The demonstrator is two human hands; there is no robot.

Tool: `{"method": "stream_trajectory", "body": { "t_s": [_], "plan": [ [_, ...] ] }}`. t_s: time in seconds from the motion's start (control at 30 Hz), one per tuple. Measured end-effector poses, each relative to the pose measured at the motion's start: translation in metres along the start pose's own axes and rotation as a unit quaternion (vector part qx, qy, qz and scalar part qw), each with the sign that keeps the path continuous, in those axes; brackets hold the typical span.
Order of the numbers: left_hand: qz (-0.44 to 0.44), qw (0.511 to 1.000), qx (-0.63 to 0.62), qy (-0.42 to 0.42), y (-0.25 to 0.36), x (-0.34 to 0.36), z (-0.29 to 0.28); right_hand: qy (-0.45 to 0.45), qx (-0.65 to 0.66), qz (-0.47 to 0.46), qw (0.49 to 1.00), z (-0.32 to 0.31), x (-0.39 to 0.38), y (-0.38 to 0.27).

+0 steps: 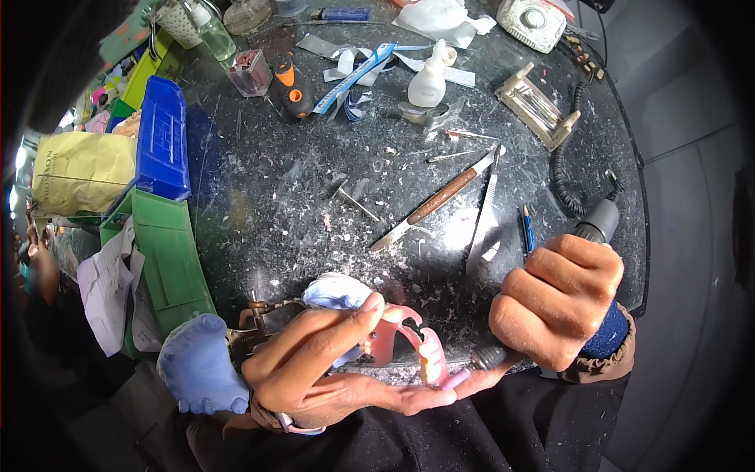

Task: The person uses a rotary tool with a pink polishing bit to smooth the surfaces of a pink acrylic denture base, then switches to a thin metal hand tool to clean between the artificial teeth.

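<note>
My left hand (314, 381) is closed on a pink denture (382, 344) with pale teeth, low in the middle just over the table's near edge. Wrapped in a fist, my right hand (557, 303) grips a rotary handpiece (602, 222), whose cord end sticks out above the fist. A pink grinding bit (456, 379) at its lower end lies against or very close to the denture's right side; I cannot tell which. Beside my left wrist stands a blue dental cast (203, 363). Another blue cast (338, 291) lies behind my left fingers, near a metal articulator (255, 315).
A wooden-handled knife (440, 198), metal tweezers (484, 212) and a blue pencil (528, 228) lie on the dusty black table. Blue (163, 141) and green bins (167, 252) line the left side. Farther back are a white bottle (429, 79) and a handpiece stand (537, 106); a coiled cord (562, 177) runs at right.
</note>
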State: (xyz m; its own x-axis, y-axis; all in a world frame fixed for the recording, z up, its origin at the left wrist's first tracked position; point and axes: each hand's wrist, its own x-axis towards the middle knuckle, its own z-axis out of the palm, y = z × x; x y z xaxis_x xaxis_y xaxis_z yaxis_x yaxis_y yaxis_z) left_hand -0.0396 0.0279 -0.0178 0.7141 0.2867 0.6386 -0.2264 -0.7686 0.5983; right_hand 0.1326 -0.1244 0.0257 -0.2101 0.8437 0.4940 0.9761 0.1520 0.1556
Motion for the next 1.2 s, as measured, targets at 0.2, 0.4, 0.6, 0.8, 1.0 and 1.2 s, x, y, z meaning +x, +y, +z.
{"method": "stream_trajectory", "body": {
  "t_s": [0.2,0.4,0.6,0.8,1.0,1.2],
  "plan": [
    [0.010,0.995,-0.093,-0.027,0.001,0.002,-0.003,0.048,-0.002,0.003,0.999,0.007,0.000,-0.003],
    [-0.011,0.993,-0.106,-0.042,0.000,0.000,-0.002,0.092,-0.030,-0.011,0.995,0.012,0.000,-0.003],
    [-0.011,1.000,-0.015,0.003,0.000,-0.003,0.004,0.063,-0.034,-0.003,0.997,0.007,0.002,-0.004],
    [0.016,0.999,-0.032,-0.006,-0.003,-0.001,0.002,0.054,-0.033,0.021,0.998,0.001,0.001,-0.003],
    [0.002,0.996,-0.086,0.010,-0.005,-0.007,0.005,0.043,-0.013,-0.006,0.999,0.000,0.000,-0.006],
    [0.006,0.997,-0.079,-0.013,0.003,-0.002,-0.002,0.026,0.038,0.023,0.999,0.001,0.001,-0.006]
  ]
}}
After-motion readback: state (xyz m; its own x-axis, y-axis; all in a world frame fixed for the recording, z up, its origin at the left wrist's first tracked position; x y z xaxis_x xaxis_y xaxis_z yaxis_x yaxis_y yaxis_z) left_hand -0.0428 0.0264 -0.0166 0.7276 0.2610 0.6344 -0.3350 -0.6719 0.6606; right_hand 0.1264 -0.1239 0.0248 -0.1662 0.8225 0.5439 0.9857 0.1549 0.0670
